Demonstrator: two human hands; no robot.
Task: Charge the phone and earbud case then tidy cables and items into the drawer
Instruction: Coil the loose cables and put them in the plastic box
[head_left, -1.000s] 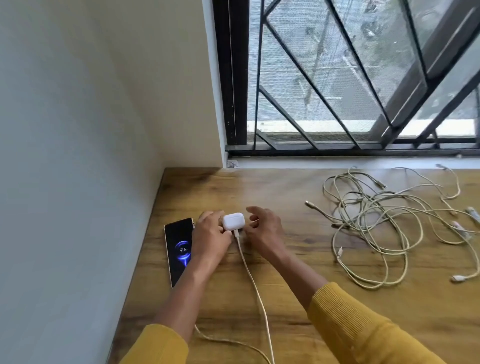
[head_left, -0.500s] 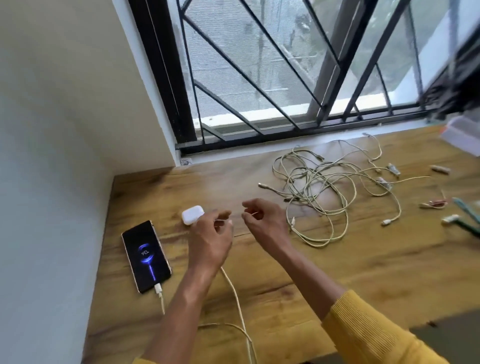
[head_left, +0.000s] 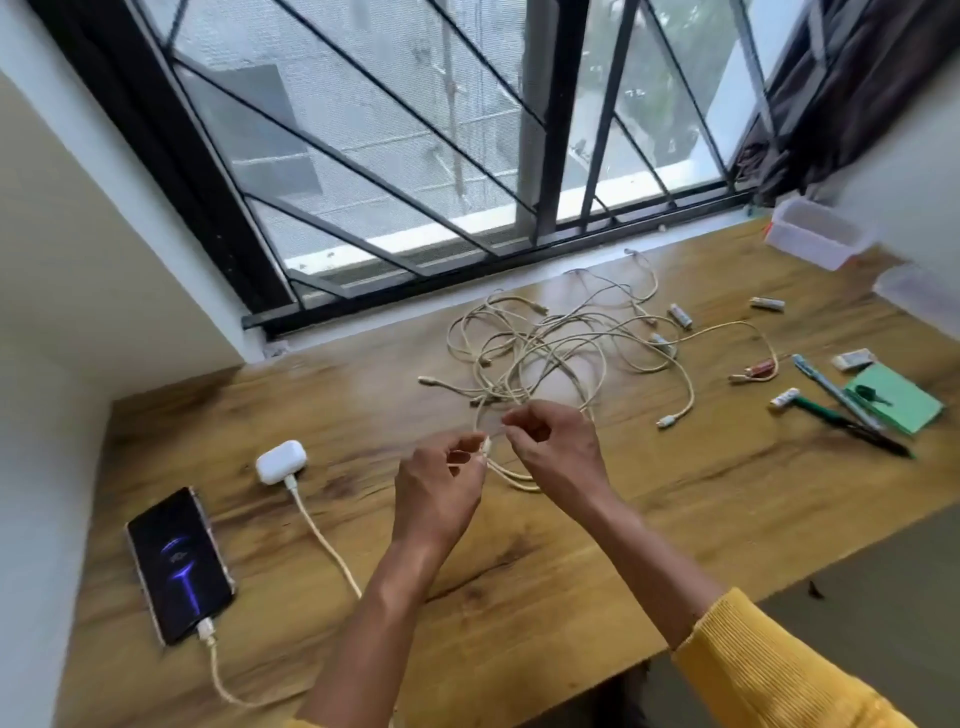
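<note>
While a phone (head_left: 179, 564) lies face up at the near left of a wooden desk (head_left: 571, 545), its dark screen glowing with a blue charging graphic and a white cable plugged into its near end, a white earbud case (head_left: 280, 461) sits just beyond it with its own cable (head_left: 324, 540) plugged in and trailing toward the viewer. Both hands hover over the middle of the desk. The left hand (head_left: 439, 486) pinches a small white connector between thumb and fingertips; the right hand (head_left: 556, 447), fingers curled, pinches the cord just beside it. That cord leads into a loose tangle of pale cables (head_left: 545, 353) spread below a barred window (head_left: 415, 156). Pens (head_left: 841, 410), a green notepad (head_left: 896, 397), small batteries and clear plastic boxes (head_left: 815, 239) lie at the far right.
</note>
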